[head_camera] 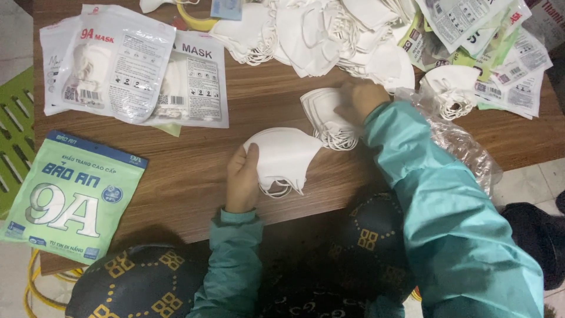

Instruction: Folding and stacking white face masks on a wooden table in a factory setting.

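Our left hand (pixel 242 176) sits near the centre of the wooden table (pixel 194 171), its grip grasping a folded white mask (pixel 282 156) with the thumb laid on top and the ear loops trailing off toward five o'clock. Our right hand (pixel 359 99) reaches out at about one o'clock from the left, its fingers pressed down on a small stack of white masks (pixel 322 115) that lies just beside the held mask; we cannot tell whether this grip is clenched on the stack or merely resting on it. Beyond the stack, at twelve o'clock, a loose heap of white masks (pixel 318 32) spreads along the far edge of the table. At ten o'clock lie clear sealed mask packets (pixel 126 68), overlapping one another, and at eight o'clock a green printed pouch (pixel 73 194) rests flat by the table's near-left corner. At two o'clock a scatter of printed packets (pixel 500 53) covers the far-right corner, with a crumpled clear plastic bag (pixel 459 141) just beside our right sleeve (pixel 447 200), which is teal.
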